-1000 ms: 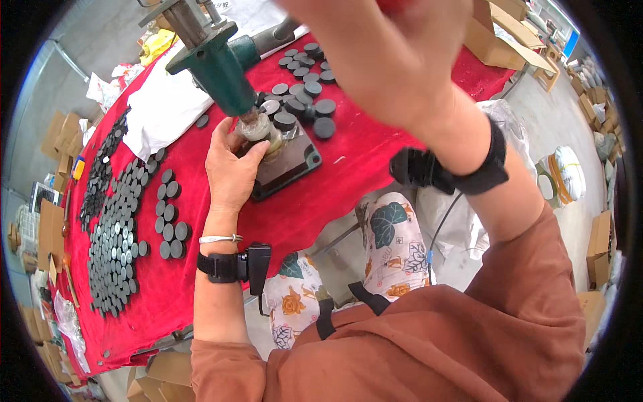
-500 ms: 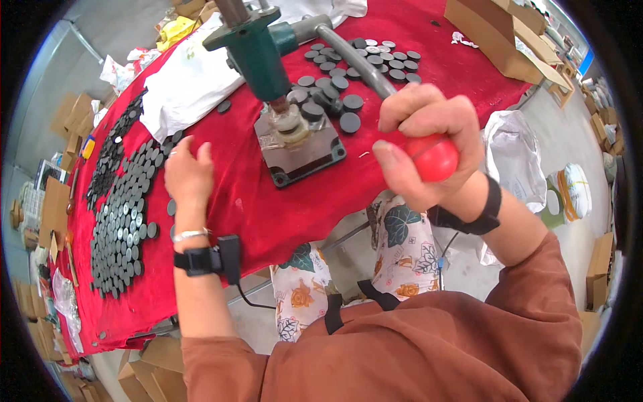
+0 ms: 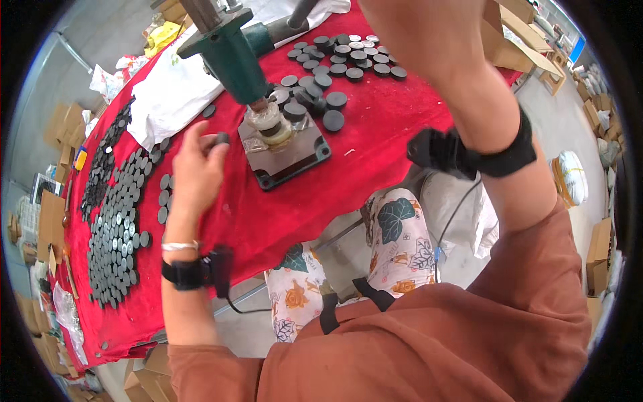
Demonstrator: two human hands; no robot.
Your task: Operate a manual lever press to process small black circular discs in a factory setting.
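A green hand press (image 3: 231, 60) stands on the red cloth, its ram above a clear round holder (image 3: 274, 134) on a grey base plate (image 3: 288, 161). Something dark sits in the holder under the ram. My left hand (image 3: 197, 167) is left of the press, thumb and fingers pinching a small dark disc (image 3: 222, 138). At the top edge is my right hand (image 3: 429, 27), raised and partly cut off; its fingers and whatever they hold are out of view. The press lever (image 3: 303, 12) slants up out of the picture. Right behind the plate lie several loose dark discs (image 3: 333, 120).
A large spread of dark discs (image 3: 114, 234) covers the left of the red cloth (image 3: 221, 248). Further discs (image 3: 355, 74) lie behind the press. A white cloth or bag (image 3: 174, 94) lies at the back left. Cardboard boxes (image 3: 522, 30) stand at the far right.
My right hand has swung up from the right of the press, and the lever has risen; its red knob has left the view. My left hand, empty before, now holds a disc.
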